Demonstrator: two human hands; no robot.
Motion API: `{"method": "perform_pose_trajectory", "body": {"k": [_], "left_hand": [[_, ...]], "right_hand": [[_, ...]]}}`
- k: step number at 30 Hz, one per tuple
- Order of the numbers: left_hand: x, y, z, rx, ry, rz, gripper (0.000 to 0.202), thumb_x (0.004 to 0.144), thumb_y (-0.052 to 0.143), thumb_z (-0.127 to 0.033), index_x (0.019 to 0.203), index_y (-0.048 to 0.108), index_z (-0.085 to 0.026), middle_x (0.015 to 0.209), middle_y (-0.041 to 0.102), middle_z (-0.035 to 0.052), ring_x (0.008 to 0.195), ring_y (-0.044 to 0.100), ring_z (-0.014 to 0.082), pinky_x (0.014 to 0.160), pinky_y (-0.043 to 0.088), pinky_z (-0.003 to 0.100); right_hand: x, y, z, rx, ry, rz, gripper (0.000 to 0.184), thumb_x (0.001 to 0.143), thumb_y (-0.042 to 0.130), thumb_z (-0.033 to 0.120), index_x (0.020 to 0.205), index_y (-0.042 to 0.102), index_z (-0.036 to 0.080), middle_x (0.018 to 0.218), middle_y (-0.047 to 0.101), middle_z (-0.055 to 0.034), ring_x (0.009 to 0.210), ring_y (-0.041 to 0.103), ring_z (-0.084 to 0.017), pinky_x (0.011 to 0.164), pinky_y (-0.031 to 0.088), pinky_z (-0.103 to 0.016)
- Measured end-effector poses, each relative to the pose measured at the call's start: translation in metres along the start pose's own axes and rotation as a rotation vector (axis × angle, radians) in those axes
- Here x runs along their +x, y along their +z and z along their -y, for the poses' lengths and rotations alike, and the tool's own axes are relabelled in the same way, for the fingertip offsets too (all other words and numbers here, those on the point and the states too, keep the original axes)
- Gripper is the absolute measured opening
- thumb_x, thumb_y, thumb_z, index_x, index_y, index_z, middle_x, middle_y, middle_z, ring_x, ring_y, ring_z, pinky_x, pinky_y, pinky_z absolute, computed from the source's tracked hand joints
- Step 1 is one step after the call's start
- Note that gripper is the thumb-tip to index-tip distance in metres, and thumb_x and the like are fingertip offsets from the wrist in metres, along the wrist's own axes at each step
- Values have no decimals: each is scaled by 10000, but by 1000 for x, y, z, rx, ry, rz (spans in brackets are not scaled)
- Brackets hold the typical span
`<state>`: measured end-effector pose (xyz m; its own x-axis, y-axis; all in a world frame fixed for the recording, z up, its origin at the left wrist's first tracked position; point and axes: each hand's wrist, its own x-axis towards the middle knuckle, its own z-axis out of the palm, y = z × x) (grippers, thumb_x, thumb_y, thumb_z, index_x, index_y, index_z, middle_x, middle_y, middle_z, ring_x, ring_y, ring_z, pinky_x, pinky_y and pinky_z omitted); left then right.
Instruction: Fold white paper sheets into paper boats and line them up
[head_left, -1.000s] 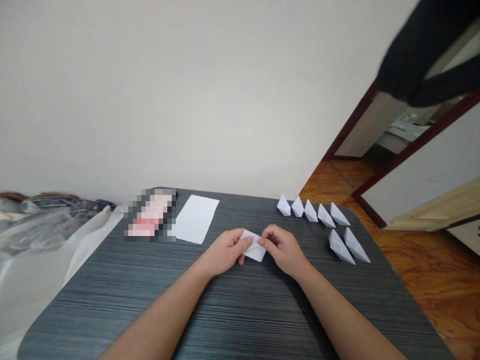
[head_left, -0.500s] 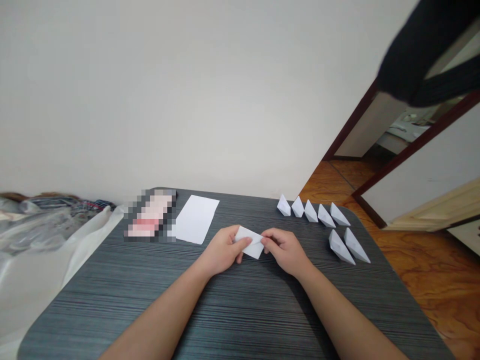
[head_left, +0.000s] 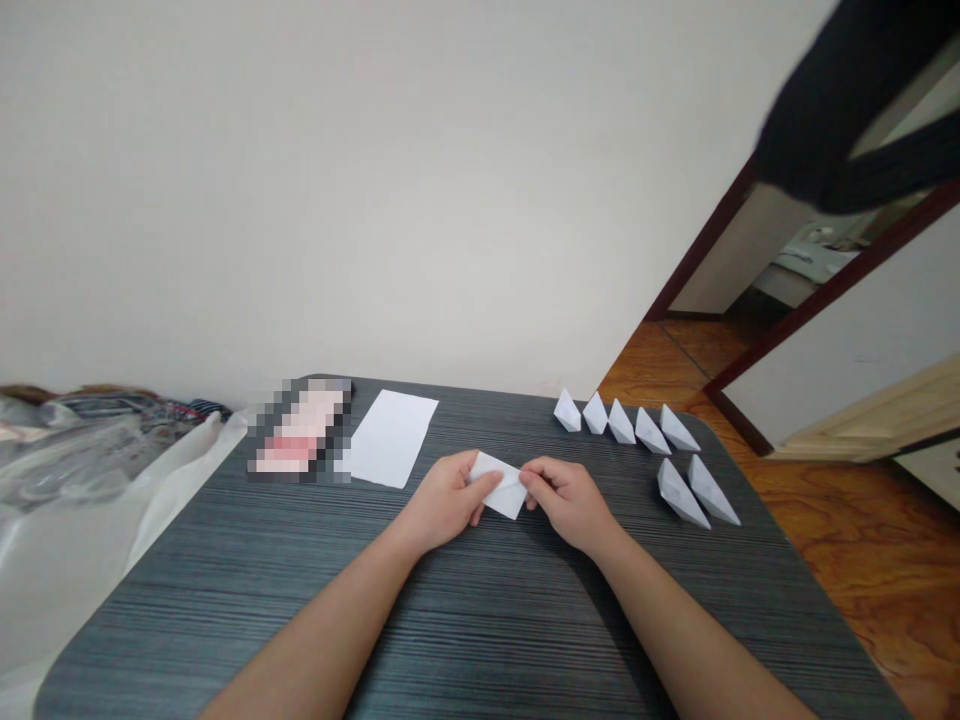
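Observation:
A small piece of folded white paper (head_left: 500, 490) is held between my two hands, a little above the table. My left hand (head_left: 452, 497) grips its left side, thumb on top and fingers beneath. At the right corner my right hand (head_left: 568, 497) pinches the paper between thumb and forefinger. Folded layers with a slanting edge show on its upper face; the underside is hidden. To the right stand several white paper boats (head_left: 621, 424) in a back row, with two more paper boats (head_left: 681, 494) in front of them.
White paper sheets (head_left: 394, 437) lie flat at the back left of the dark wood-grain table (head_left: 450, 640). Beside them is a blurred-out pinkish object (head_left: 304, 425). A wall (head_left: 420, 200) rises behind. Plastic-covered items (head_left: 97, 460) sit left of the table, and a dark strap (head_left: 810, 110) hangs at upper right.
My right hand has shifted very slightly left along with the paper's right corner. Both hands keep their hold; everything else stays in place.

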<state>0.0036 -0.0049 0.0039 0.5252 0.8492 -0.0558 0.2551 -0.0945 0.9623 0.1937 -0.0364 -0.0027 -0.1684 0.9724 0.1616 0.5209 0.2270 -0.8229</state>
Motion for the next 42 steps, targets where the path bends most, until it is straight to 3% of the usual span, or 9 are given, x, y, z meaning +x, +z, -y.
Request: {"method": "perform_pose_trajectory", "body": {"k": [16,21,27,34,39,42], "left_hand": [[-3,1,-3,65,-7,-57,321,849,441,-429,682,502,-162,465,490,-40,444,455,100,451,324,204],[-3,0,-6,112,14,-43,300,852,442,-395,672,503,-163,481,496,-38,460,446,98,459,308,205],[-3,-1,-7,223,35,-47,295,849,449,-377,658,511,-161,506,512,-26,493,449,104,467,277,209],[-4,0,-8,179,37,-43,301,838,464,-382,640,505,-158,510,510,-23,491,447,103,470,297,208],[-4,3,-5,98,22,-29,202,784,552,-356,806,559,-155,587,547,-24,486,469,91,450,323,190],[-3,4,-5,8,-4,-20,244,773,568,-348,927,544,-160,666,585,-11,475,496,85,444,362,187]], "right_hand": [[1,2,1,34,51,8,220,887,458,257,743,606,180,567,608,14,546,574,-122,591,422,-227],[1,4,0,112,94,95,197,878,478,280,782,613,174,567,612,18,528,570,-114,563,424,-214],[1,6,-1,99,123,113,250,880,477,302,696,587,174,533,611,20,495,565,-108,528,409,-203],[0,6,3,80,127,104,256,860,507,323,657,561,176,521,612,22,470,533,-101,495,383,-195],[-1,3,8,50,113,82,257,863,501,308,649,566,180,502,599,26,467,544,-105,504,393,-200],[-1,4,9,59,120,79,251,859,506,304,649,569,181,496,595,28,463,549,-106,500,394,-200]]}}
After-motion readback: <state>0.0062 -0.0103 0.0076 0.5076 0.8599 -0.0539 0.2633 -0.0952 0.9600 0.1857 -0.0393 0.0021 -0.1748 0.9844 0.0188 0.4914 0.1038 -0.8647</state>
